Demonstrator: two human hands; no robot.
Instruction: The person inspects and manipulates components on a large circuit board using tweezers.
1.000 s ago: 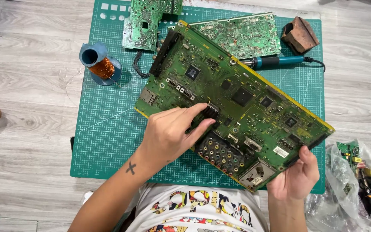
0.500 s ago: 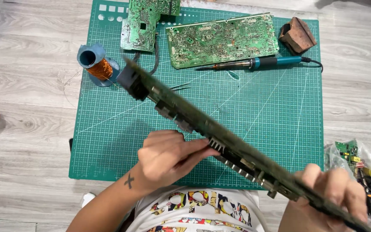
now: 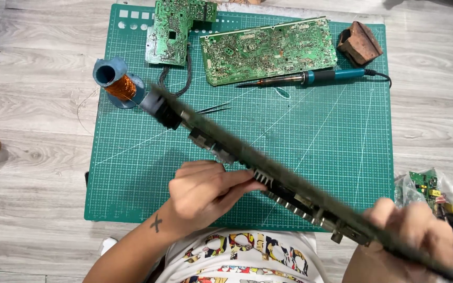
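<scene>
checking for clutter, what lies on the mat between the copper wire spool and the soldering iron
In the head view, tweezers lie between the copper wire spool and soldering iron, beside the raised board's upper end.

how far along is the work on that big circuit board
Done: little shows. In hand: the large circuit board is tipped on edge over the green mat, left hand at its middle, right hand at its end. Left: the soldering iron and tweezers lie untouched.
</scene>
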